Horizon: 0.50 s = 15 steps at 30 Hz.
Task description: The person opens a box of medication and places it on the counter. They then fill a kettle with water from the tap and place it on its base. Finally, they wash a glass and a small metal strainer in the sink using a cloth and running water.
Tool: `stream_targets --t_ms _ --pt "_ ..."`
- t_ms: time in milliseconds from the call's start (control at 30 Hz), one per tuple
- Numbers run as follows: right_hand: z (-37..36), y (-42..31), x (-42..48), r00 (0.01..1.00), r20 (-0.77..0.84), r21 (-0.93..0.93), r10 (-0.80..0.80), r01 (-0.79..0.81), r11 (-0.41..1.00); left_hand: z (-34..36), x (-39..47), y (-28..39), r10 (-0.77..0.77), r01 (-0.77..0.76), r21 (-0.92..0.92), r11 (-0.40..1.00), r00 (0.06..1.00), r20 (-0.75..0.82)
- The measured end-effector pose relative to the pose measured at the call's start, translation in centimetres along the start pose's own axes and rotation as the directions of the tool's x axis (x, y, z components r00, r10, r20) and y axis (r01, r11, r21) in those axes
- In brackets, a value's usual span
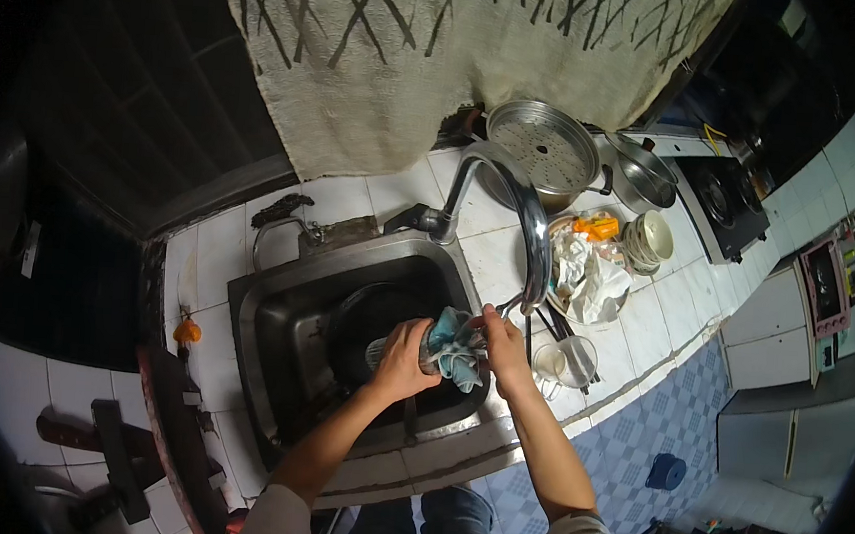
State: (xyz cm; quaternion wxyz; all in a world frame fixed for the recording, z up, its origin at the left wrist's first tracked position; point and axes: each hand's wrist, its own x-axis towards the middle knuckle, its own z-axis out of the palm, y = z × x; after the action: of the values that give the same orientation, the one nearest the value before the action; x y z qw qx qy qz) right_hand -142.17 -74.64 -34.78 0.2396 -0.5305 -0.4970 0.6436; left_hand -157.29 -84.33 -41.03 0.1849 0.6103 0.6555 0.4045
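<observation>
Above the right part of the stainless steel sink [273, 397], my left hand [401, 361] grips a glass vessel, its base showing past the fingers. A blue-green cloth [453, 346] is bunched at the vessel's mouth. My right hand [505, 349] holds a thin metal utensil, partly hidden, whose other end reaches toward the cloth. The curved chrome faucet [536, 229] arches over to a point just above my right hand. A dark round pan [354, 321] lies in the sink below my left hand.
Right of the sink are glass cups [576, 360], dark chopsticks, a plate with crumpled white paper [599, 281] and stacked bowls [649, 244]. Behind stand a steamer pot [541, 149], a lidded saucepan [642, 177] and a gas stove [721, 204]. A cleaver hangs at lower left.
</observation>
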Motion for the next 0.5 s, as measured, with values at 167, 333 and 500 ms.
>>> stream_targets --t_ms 167,333,500 --pt "-0.3 -1.4 -0.2 0.983 0.093 -0.105 0.160 -0.150 0.983 -1.6 -0.3 0.2 0.018 -0.021 0.074 0.997 0.999 0.042" --pt "-1.2 -3.5 -0.1 0.958 0.121 -0.255 0.258 -0.221 0.941 -1.3 -0.4 0.6 0.060 -0.062 0.049 0.997 0.997 0.050" --pt "-2.1 -4.0 0.6 0.910 0.239 -0.227 0.340 -0.288 0.930 0.4 -1.2 -0.2 0.042 -0.044 -0.066 0.997 0.999 -0.029"
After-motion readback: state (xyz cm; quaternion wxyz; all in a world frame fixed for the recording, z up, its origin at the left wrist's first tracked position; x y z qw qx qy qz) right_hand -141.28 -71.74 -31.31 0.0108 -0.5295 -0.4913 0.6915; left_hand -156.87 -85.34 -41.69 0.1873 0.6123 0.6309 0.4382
